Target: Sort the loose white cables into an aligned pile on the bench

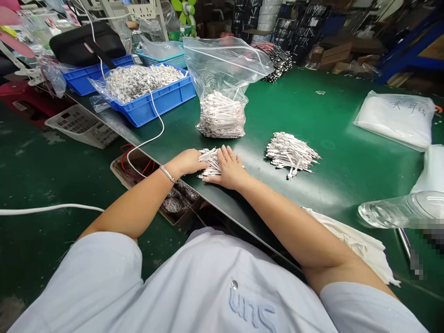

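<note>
A small bundle of white connector pieces (209, 159) lies at the near edge of the green table (347, 152). My left hand (189, 162) curls around the bundle's left side, fingers closed against it. My right hand (229, 170) lies on top of the bundle with fingers spread flat. To the right sits a second loose pile of the same white pieces (291, 153). Behind the hands stands an open clear plastic bag (224, 83), partly filled with more of them.
A blue bin (163, 99) heaped with white pieces stands at the back left, a white cable (152, 111) trailing across it. A sealed white bag (398, 118) lies at the far right, a clear plastic bottle (398, 210) on its side near right. A box of parts (176, 201) sits below the table edge.
</note>
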Demonstrator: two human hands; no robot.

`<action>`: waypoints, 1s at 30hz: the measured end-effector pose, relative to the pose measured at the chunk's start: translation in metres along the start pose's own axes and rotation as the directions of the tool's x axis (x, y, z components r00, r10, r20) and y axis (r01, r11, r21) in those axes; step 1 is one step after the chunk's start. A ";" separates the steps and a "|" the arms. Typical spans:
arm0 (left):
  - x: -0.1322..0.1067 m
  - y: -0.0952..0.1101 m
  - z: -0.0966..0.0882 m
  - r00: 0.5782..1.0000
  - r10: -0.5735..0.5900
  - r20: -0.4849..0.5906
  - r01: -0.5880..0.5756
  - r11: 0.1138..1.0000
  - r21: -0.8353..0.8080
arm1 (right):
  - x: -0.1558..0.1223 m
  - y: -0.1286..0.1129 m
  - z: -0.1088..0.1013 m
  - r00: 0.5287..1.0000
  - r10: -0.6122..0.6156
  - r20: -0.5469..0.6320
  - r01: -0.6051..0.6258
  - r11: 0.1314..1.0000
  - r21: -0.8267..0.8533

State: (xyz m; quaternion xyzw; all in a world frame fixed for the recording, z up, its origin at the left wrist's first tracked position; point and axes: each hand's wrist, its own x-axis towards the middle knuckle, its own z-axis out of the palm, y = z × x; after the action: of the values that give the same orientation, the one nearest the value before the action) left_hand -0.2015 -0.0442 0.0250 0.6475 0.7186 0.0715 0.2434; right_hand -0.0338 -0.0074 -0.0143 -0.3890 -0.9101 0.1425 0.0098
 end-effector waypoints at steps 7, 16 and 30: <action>-0.005 -0.015 -0.034 0.993 -0.118 -0.003 0.117 0.985 0.124 | 0.001 0.002 0.010 1.000 -0.014 -0.023 0.013 0.999 -0.036; 0.016 -0.015 -0.038 0.971 0.166 -0.171 -0.119 0.960 0.254 | -0.008 0.005 0.001 0.982 -0.069 -0.174 0.058 0.996 -0.065; 0.034 0.023 -0.022 0.922 0.244 0.302 -0.340 0.882 0.327 | -0.130 0.051 -0.003 0.979 -0.071 -0.189 0.074 0.997 0.009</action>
State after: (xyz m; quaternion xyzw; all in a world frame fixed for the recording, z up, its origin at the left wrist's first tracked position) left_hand -0.1919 -0.0034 0.0448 0.7871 0.5755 -0.1130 0.1913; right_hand 0.0936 -0.0658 -0.0130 -0.3672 -0.9175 0.1116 0.1042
